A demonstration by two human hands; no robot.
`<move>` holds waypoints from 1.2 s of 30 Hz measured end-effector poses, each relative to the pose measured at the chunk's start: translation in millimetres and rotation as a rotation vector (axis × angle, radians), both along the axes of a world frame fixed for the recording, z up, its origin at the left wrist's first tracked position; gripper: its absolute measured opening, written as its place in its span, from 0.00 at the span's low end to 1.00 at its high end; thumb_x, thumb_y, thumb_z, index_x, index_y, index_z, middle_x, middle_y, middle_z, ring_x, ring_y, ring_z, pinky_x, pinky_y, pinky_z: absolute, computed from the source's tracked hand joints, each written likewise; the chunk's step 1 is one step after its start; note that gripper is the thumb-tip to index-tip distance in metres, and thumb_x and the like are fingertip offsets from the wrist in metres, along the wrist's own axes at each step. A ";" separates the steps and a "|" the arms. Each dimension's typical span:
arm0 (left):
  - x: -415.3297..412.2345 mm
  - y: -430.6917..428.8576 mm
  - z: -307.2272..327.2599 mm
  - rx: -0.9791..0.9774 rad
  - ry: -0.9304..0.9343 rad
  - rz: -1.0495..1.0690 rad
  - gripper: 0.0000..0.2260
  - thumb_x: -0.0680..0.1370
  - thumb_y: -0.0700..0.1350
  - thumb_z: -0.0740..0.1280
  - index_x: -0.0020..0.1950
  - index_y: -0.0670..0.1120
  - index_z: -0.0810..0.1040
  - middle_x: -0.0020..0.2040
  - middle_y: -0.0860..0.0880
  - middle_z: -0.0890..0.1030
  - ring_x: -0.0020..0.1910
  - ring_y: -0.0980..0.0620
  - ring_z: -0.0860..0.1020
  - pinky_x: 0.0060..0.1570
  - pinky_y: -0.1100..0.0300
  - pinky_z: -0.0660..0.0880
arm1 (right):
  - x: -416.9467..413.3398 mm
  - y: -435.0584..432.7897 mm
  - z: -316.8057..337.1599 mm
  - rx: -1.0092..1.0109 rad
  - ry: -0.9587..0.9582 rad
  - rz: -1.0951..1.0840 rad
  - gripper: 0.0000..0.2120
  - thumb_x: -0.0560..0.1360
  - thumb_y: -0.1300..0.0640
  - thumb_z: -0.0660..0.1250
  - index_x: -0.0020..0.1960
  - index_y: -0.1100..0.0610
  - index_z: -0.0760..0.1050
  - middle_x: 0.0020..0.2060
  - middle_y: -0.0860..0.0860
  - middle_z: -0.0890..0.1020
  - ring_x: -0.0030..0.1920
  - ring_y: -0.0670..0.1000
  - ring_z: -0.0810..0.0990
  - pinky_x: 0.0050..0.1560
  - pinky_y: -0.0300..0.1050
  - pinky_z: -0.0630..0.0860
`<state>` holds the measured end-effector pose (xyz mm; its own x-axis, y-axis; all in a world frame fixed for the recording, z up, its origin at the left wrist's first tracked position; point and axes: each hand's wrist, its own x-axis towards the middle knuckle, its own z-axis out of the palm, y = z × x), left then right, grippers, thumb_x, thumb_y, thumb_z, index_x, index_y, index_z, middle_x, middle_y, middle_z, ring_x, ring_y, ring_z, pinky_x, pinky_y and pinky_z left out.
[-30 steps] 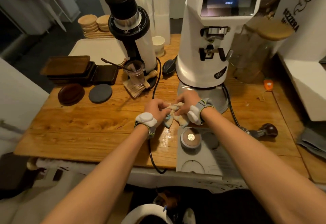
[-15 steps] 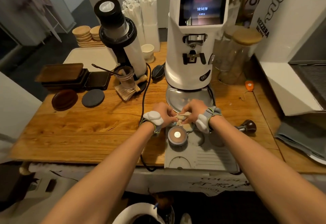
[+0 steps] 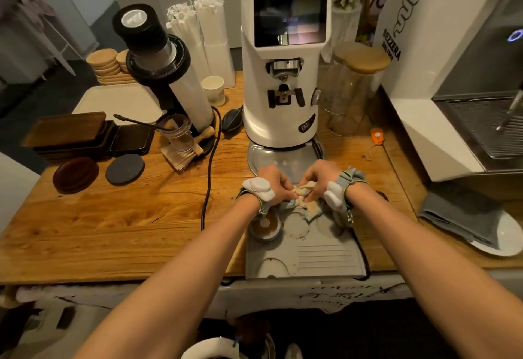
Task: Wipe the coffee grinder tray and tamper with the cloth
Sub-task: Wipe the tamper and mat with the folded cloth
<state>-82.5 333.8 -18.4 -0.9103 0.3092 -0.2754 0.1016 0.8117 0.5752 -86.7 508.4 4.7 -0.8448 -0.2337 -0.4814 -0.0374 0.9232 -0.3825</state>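
Observation:
A small pale cloth (image 3: 304,191) is bunched between both hands, one corner hanging onto the grey tamping mat (image 3: 317,256). My left hand (image 3: 273,184) and my right hand (image 3: 318,179) both pinch it, just in front of the shiny metal grinder tray (image 3: 280,157) under the white grinder (image 3: 285,81). A round tamper (image 3: 265,227) with a brown top sits in the mat's left recess, right below my left wrist. Both wrists wear grey straps with white pads.
A black-topped second grinder (image 3: 158,61), a plastic cup (image 3: 177,132) and a brush stand at the left. Dark wooden trays (image 3: 70,132) and coasters lie further left. A black cable (image 3: 209,177) crosses the wooden counter. Glass jars (image 3: 356,89), an espresso machine and a grey towel (image 3: 464,214) are on the right.
The view has shifted so the grinder sits more central and closer. Both hands keep working the bunched cloth, now over the mat's far edge near the tray.

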 end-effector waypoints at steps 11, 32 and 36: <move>-5.4 23.4 -1.3 0.013 0.010 -0.042 0.09 0.67 0.51 0.79 0.39 0.46 0.87 0.36 0.54 0.86 0.37 0.57 0.82 0.42 0.58 0.82 | -1.1 22.3 0.7 -0.024 -0.017 -0.027 0.19 0.63 0.57 0.81 0.53 0.55 0.84 0.49 0.53 0.86 0.52 0.53 0.83 0.48 0.43 0.77; 3.2 14.7 8.0 0.190 0.124 0.049 0.06 0.71 0.52 0.76 0.44 0.51 0.87 0.34 0.56 0.84 0.33 0.61 0.80 0.31 0.70 0.74 | 5.9 33.6 18.3 -0.222 0.127 -0.045 0.17 0.64 0.56 0.81 0.52 0.53 0.84 0.47 0.50 0.86 0.49 0.50 0.83 0.52 0.49 0.80; -2.9 43.0 26.6 0.289 0.182 0.015 0.07 0.73 0.52 0.74 0.47 0.50 0.87 0.38 0.53 0.86 0.38 0.56 0.83 0.36 0.63 0.80 | 4.2 70.9 30.8 -0.343 0.186 -0.114 0.16 0.63 0.59 0.81 0.49 0.52 0.85 0.43 0.46 0.85 0.45 0.46 0.83 0.46 0.42 0.80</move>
